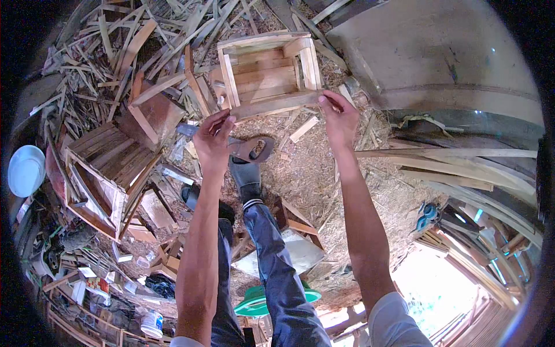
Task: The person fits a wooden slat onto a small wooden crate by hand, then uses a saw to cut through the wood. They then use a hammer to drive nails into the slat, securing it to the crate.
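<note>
An open wooden box (pixel 269 72) made of planks sits on the floor ahead of me, its hollow side facing up. Across its near edge lies a narrow wooden slat (pixel 276 105). My left hand (pixel 212 139) pinches the slat's left end between thumb and fingers. At the other end, the thumb and fingers of my right hand (pixel 340 118) close on the slat by the box's near right corner. Just below the left hand, a brown handle with a loop-shaped hole (pixel 254 149), like a handsaw's, lies by my shoe (pixel 247 173).
Offcuts (pixel 115 52) are heaped at upper left. A second wooden crate (pixel 107 173) stands at left, near a white basin (pixel 26 170). Long boards (pixel 451 162) and a large sheet (pixel 439 52) line the right side. Sawdust (pixel 300 179) covers the floor. A green basin (pixel 251 303) is behind my legs.
</note>
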Motion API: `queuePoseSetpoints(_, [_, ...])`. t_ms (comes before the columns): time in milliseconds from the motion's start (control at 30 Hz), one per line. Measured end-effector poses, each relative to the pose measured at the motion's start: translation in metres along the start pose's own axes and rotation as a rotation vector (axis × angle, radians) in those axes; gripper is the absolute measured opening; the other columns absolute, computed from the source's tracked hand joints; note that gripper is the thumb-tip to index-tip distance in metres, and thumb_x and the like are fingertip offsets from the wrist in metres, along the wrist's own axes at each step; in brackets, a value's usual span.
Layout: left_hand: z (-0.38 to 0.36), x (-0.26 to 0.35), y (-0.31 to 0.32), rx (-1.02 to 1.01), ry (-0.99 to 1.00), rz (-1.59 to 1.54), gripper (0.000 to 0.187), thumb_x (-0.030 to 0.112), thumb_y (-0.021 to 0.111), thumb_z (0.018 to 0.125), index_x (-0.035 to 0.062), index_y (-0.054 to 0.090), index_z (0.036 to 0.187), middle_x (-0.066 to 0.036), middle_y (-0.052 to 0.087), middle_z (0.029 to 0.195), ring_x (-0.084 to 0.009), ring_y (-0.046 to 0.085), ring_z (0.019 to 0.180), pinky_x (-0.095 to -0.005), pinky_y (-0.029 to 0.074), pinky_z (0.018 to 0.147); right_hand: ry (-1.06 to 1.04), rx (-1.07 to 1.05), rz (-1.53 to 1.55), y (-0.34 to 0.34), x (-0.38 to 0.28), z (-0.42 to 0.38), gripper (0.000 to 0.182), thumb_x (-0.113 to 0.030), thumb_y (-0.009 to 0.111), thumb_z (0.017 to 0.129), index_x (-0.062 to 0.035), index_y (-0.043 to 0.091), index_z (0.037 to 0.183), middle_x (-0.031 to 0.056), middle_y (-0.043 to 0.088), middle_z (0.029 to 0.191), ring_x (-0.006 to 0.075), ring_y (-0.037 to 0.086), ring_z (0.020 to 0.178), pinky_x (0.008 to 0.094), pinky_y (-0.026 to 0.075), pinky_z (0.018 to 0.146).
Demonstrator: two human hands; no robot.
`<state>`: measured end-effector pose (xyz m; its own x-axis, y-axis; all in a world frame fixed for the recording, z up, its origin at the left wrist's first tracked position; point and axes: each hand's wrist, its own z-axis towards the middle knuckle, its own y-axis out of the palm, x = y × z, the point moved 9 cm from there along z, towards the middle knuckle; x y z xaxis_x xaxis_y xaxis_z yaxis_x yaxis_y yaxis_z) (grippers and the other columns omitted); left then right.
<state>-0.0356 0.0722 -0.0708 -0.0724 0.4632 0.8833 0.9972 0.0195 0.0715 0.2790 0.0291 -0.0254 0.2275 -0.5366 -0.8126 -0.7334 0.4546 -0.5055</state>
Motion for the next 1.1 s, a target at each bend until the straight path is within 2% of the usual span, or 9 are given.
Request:
queuePoseSetpoints(133, [-0.001, 0.003, -0.001, -0.001, 0.006, -0.001, 0.025, 0.008, 0.069, 0.087, -0.0060, 0.065, 0.107, -0.010, 0.068, 0.093, -0.0146, 0.065, 0.083, -0.0270, 0.053, 0.079, -0.010, 0.014, 0.000, -0.004, 0.010, 0.002, 0.024, -0.011, 0.073, 0.083, 0.0002, 0.069, 0.104, 0.0091, 0.071, 0.096, 0.0156, 0.066, 0.086, 0.0269, 0.052, 0.079])
queuePoseSetpoints(300, [-0.001, 0.009, 0.005, -0.003, -0.075, 0.065, 0.026, 0.009, 0.071, 0.087, -0.0066, 0.065, 0.106, -0.010, 0.069, 0.090, -0.0147, 0.065, 0.083, -0.0261, 0.053, 0.078, 0.009, 0.029, 0.177, -0.009, 0.005, 0.001, 0.023, -0.011, 0.073, 0.083, -0.0010, 0.070, 0.104, 0.0090, 0.071, 0.094, 0.0150, 0.065, 0.086, 0.0262, 0.051, 0.078])
queuePoseSetpoints(400, [0.000, 0.014, 0.010, -0.018, -0.047, 0.077, 0.027, 0.012, 0.071, 0.087, -0.0060, 0.066, 0.106, -0.009, 0.069, 0.089, -0.0143, 0.065, 0.081, -0.0250, 0.052, 0.077, 0.032, 0.004, -0.006, -0.006, 0.013, 0.008, 0.023, -0.009, 0.073, 0.083, -0.0005, 0.070, 0.103, 0.0094, 0.071, 0.095, 0.0146, 0.066, 0.086, 0.0255, 0.052, 0.078])
queuePoseSetpoints(533, [0.000, 0.012, 0.006, 0.040, -0.035, 0.128, 0.026, 0.014, 0.072, 0.086, -0.0035, 0.068, 0.105, -0.007, 0.069, 0.085, -0.0121, 0.064, 0.077, -0.0239, 0.050, 0.072, 0.060, -0.022, 0.010, -0.004, 0.016, 0.005, 0.022, -0.009, 0.073, 0.083, -0.0009, 0.071, 0.103, 0.0095, 0.071, 0.096, 0.0144, 0.066, 0.084, 0.0252, 0.052, 0.076])
queuePoseSetpoints(600, [0.000, 0.008, 0.003, 0.064, -0.002, 0.172, 0.025, 0.014, 0.073, 0.084, -0.0020, 0.069, 0.103, -0.007, 0.069, 0.083, -0.0106, 0.063, 0.075, -0.0236, 0.049, 0.067, -0.007, -0.010, 0.113, -0.004, 0.013, 0.003, 0.023, -0.011, 0.073, 0.084, -0.0009, 0.071, 0.105, 0.0043, 0.070, 0.094, 0.0084, 0.061, 0.081, 0.0218, 0.049, 0.076])
queuePoseSetpoints(700, [-0.002, 0.005, 0.000, 0.074, 0.025, 0.109, 0.025, 0.015, 0.074, 0.084, -0.0013, 0.069, 0.103, -0.006, 0.069, 0.082, -0.0106, 0.063, 0.075, -0.0240, 0.048, 0.067, 0.050, -0.061, 0.050, -0.006, 0.015, 0.003, 0.022, -0.009, 0.074, 0.082, -0.0013, 0.071, 0.103, 0.0088, 0.071, 0.096, 0.0128, 0.066, 0.084, 0.0243, 0.052, 0.078])
queuePoseSetpoints(800, [-0.005, 0.004, 0.000, 0.086, -0.023, 0.093, 0.026, 0.015, 0.074, 0.084, -0.0016, 0.069, 0.104, -0.006, 0.068, 0.082, -0.0103, 0.062, 0.076, -0.0237, 0.048, 0.069, 0.062, -0.088, 0.028, -0.008, 0.012, 0.001, 0.022, -0.008, 0.073, 0.082, -0.0014, 0.071, 0.103, 0.0082, 0.071, 0.096, 0.0128, 0.066, 0.085, 0.0242, 0.052, 0.079])
queuePoseSetpoints(867, [-0.004, 0.005, 0.000, 0.071, 0.014, 0.161, 0.024, 0.012, 0.067, 0.089, -0.0039, 0.066, 0.107, -0.006, 0.066, 0.084, -0.0108, 0.063, 0.079, -0.0244, 0.052, 0.076, 0.046, -0.090, 0.035, -0.009, 0.010, 0.000, 0.022, -0.008, 0.073, 0.083, -0.0016, 0.071, 0.103, 0.0082, 0.072, 0.096, 0.0126, 0.066, 0.085, 0.0243, 0.052, 0.079])
queuePoseSetpoints(1100, [-0.009, 0.021, 0.000, 0.164, 0.016, 0.349, 0.021, 0.013, 0.072, 0.085, -0.0011, 0.071, 0.101, -0.006, 0.070, 0.083, -0.0095, 0.062, 0.075, -0.0240, 0.048, 0.070, 0.043, -0.097, 0.044, -0.007, 0.013, 0.001, 0.023, -0.010, 0.073, 0.083, -0.0015, 0.071, 0.104, 0.0087, 0.072, 0.096, 0.0124, 0.066, 0.087, 0.0251, 0.051, 0.079])
